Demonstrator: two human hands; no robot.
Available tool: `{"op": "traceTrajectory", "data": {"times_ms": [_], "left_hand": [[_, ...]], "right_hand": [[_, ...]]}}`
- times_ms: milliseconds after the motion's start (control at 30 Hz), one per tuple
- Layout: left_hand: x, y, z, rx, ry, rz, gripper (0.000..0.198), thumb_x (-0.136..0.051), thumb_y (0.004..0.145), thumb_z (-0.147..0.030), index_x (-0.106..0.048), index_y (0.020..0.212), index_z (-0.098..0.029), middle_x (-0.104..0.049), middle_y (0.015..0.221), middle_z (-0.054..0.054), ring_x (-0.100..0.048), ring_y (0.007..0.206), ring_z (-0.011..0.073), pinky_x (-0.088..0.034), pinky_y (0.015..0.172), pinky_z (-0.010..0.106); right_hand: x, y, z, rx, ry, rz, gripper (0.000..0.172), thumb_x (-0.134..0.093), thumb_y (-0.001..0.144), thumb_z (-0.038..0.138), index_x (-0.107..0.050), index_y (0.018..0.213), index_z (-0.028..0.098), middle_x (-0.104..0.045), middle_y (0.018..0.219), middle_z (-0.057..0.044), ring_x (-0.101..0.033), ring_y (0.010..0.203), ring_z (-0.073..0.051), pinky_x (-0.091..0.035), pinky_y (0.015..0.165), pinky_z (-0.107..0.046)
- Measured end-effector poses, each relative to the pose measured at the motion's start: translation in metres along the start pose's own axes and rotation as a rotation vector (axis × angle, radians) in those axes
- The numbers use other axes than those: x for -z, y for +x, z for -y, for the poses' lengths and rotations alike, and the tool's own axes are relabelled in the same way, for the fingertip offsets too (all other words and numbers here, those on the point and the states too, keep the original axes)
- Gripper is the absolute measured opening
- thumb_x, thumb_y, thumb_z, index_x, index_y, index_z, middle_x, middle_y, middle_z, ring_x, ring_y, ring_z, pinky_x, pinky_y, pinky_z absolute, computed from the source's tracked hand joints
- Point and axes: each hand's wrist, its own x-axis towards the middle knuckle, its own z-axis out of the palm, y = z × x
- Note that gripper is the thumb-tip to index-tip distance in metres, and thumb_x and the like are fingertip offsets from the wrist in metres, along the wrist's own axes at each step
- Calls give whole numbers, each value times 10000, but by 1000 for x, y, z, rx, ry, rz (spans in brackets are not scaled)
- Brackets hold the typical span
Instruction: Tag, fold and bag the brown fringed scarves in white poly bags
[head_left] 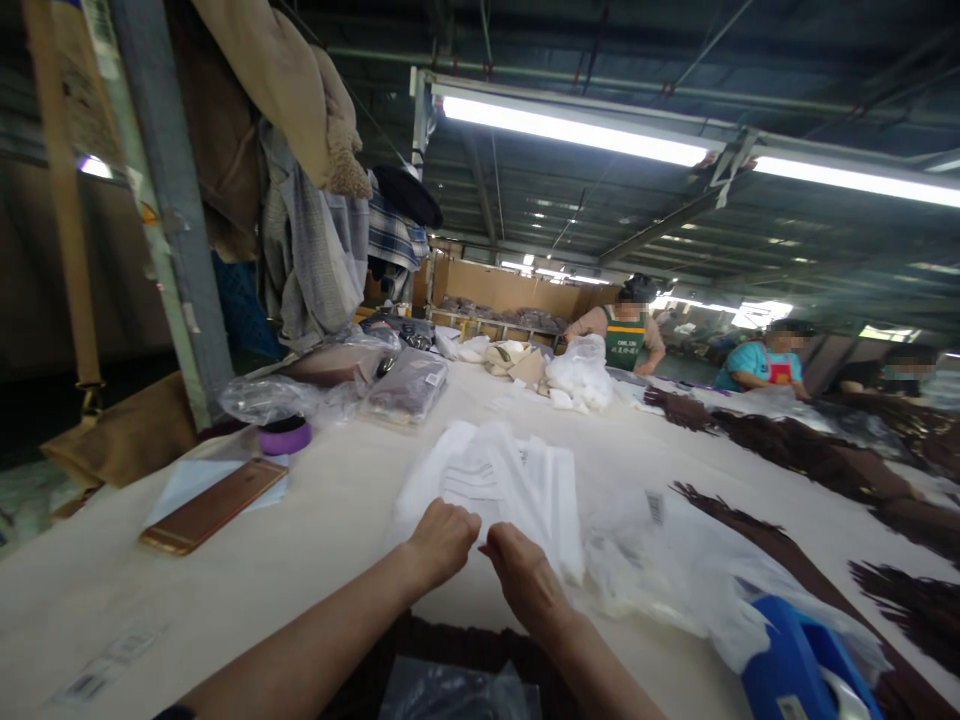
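A stack of white, printed plastic bags lies on the table in front of me. At its near edge is my left hand, with the fingers curled closed. My right hand is beside it, thumb and fingers pinched together, and a small gap separates the two. Whatever the fingertips grip is too small or too hidden to make out. Below my wrists lies dark brown fabric with a clear plastic packet on it. Loose clear plastic bags spread to the right of the stack.
A blue tape dispenser stands at the lower right, near brown fringed scarves. To the left are a phone, a purple tape roll and a bagged garment. Several people work across the table; clothes hang at upper left.
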Motion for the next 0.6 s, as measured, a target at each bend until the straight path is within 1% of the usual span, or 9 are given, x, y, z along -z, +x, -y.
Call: {"op": "traceTrajectory", "data": {"times_ms": [67,133,167,233,300,367,467,533,600], "left_hand": [[-5,-6,5,-1,25,12,277,-432,735,-30,-646,883,-124,-683,877,148,-643,877,299,-477,766,406],[-9,-11,10,8,43,19,286,-426,721,-19,-647,860,-134,-681,867,140,-643,865,291,-481,731,383],[-12,-14,13,15,50,19,293,-416,719,-14,-646,847,-143,-680,857,134,-644,857,283,-480,713,370],[-15,-18,18,33,65,13,310,-395,717,-5,-639,836,-155,-676,842,124,-643,843,268,-475,688,350],[-18,-23,23,52,79,4,321,-382,715,6,-629,830,-164,-671,836,115,-641,833,251,-468,686,337],[-20,-27,30,72,92,-4,325,-380,714,16,-617,826,-175,-666,831,100,-638,826,231,-460,698,326],[-23,-35,41,114,115,-5,341,-361,730,30,-606,843,-178,-666,838,91,-637,829,217,-457,712,323],[-27,-41,50,143,133,-5,360,-341,742,43,-600,877,-167,-667,860,100,-637,846,220,-459,717,328],[-31,-47,57,158,148,-6,364,-331,756,48,-595,907,-153,-663,884,110,-632,874,225,-457,741,335]], "right_hand": [[-4,-6,0,25,-80,49,155,-403,861,158,-437,724,221,-564,705,4,-510,629,-126,-406,605,-233],[-8,-14,-2,24,-165,106,91,-456,819,127,-489,806,212,-603,766,-24,-561,697,-159,-429,654,-265],[-9,-18,-3,19,-207,137,112,-492,788,114,-511,850,205,-619,789,-37,-581,733,-178,-440,697,-290],[-10,-25,-7,1,-284,203,238,-537,721,73,-545,927,192,-646,824,-55,-607,796,-208,-436,804,-344],[-9,-32,-14,-27,-350,260,336,-520,678,19,-570,966,185,-665,873,-72,-619,839,-219,-418,862,-365],[-6,-37,-21,-63,-406,305,378,-474,665,-22,-590,966,173,-672,899,-90,-628,831,-219,-437,813,-342],[5,-42,-29,-93,-451,352,326,-426,672,-37,-613,854,158,-669,828,-94,-629,762,-214,-448,674,-293],[13,-45,-33,-82,-446,367,314,-415,678,-37,-611,818,165,-660,808,-76,-621,763,-202,-443,650,-272],[22,-51,-37,-58,-428,374,339,-413,677,-43,-609,844,178,-654,828,-54,-611,791,-188,-443,663,-256]]}}
